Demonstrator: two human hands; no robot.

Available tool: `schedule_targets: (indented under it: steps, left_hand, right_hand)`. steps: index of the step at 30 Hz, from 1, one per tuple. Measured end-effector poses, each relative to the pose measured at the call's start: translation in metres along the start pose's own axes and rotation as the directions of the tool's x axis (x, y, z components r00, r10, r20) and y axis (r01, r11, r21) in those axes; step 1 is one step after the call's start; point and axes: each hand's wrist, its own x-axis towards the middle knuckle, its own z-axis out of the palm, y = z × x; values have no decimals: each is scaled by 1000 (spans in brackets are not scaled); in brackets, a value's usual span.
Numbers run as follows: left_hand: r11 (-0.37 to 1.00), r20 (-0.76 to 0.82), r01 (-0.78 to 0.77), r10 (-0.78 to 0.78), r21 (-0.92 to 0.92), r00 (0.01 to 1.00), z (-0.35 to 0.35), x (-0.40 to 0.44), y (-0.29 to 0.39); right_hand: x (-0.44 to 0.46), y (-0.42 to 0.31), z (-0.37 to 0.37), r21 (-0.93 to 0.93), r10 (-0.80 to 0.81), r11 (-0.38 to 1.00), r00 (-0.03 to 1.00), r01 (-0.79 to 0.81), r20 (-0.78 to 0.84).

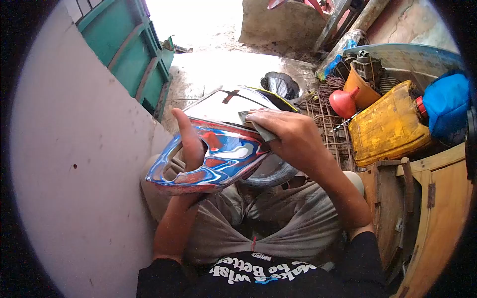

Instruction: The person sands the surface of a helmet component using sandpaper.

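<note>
A motorcycle fairing (231, 156) with red, white and blue swirls and a white upper face is held tilted above my lap. My left hand (191, 144) grips it at the opening on the left, with the thumb sticking up through the hole and the other fingers hidden underneath. Pressed on the fairing's upper right edge, my right hand (293, 131) is closed over a folded grey sheet of sandpaper (264, 130). The sheet's corners show past the fingers.
To the right are a yellow jerrycan (390, 126), a red funnel (344, 103), an orange funnel (361, 84) and a blue bag (447, 107). A wooden cabinet (442, 193) stands near my right elbow. A white wall (84, 164) and green door (124, 49) bound the left.
</note>
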Motion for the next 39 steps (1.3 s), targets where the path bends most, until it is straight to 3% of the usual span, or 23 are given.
schedule_targets:
  steps: [4,6,7,8,10,11,12,13,15,16,17,19,20,21,23,24,25,27,30,33,37,38,39]
  left_hand:
    - [1000,74,4,-2,-23,997,-2,-1,-2]
    - [981,217,75,-35,-180,976,-15,6,-6]
    - [996,124,33,-23,-80,992,-3,0,-3]
    - [1000,29,9,-10,28,1000,8,-5,-1]
    - [948,318,135,-38,-289,947,-10,3,-7]
    - [923,376,168,-29,-345,926,-17,6,-11]
    - [895,432,208,-20,-394,902,-20,9,-14]
    - [911,405,200,-40,-361,913,-20,8,-14]
    - [952,291,145,-63,-268,955,-9,2,-13]
    - [973,201,107,-66,-202,977,1,-2,-12]
    - [988,110,82,-67,-131,992,11,-7,-11]
    - [997,94,31,-25,-64,995,12,-4,-16]
    - [1000,22,13,-13,16,1000,4,-2,-19]
    - [999,34,40,-39,-11,999,5,-2,-20]
    - [993,62,105,-102,-46,993,7,-4,-19]
    - [987,136,148,-138,-65,981,2,-5,-19]
    - [995,108,93,-90,-22,990,7,-5,-19]
    - [995,134,98,-95,-18,986,6,-5,-19]
    - [996,-91,91,-92,-23,992,33,-18,-10]
    - [995,44,95,-94,-13,995,12,-10,-16]
    - [993,-1,101,-101,-54,995,20,-8,-11]
    - [978,-85,127,-142,-164,986,40,-20,-9]
    - [984,-23,119,-123,-129,992,32,-17,-11]
  right_hand:
    - [-12,-70,-5,102,-214,971,976,217,-45]
    - [-9,-50,-2,10,-83,997,997,83,4]
    - [-6,-32,-1,-42,-20,999,999,21,25]
    - [-5,-10,6,33,89,996,996,-89,-5]
    - [-7,-11,4,-18,25,1000,1000,-25,15]
    - [-11,-31,5,4,-34,999,999,34,39]
    - [-13,-53,8,25,-169,985,984,171,-59]
    - [-11,-66,3,27,-255,965,962,259,-99]
    - [-11,-45,6,132,-132,982,991,133,-17]
    - [-2,-34,1,-21,-25,999,999,26,24]
    - [-6,-10,11,18,69,998,997,-68,-21]
    - [-6,-27,6,0,71,997,997,-71,41]
    - [-9,-43,5,89,-55,995,998,51,43]
    - [-10,-58,8,159,-168,971,982,179,-80]
    - [-5,-48,3,173,-128,977,992,125,2]
    - [1,-36,0,115,-28,993,998,22,54]
    - [5,-25,-2,48,70,996,992,-76,103]
    - [0,-29,1,62,-19,998,999,17,32]
    - [-8,-64,-3,139,-222,965,975,221,-14]
    - [4,-31,-7,53,3,999,991,-10,132]
    - [-10,-61,-1,155,-207,966,978,209,-24]
    - [-5,-69,-8,205,-240,949,971,240,-24]
    - [-3,-60,-6,140,-169,976,986,166,11]
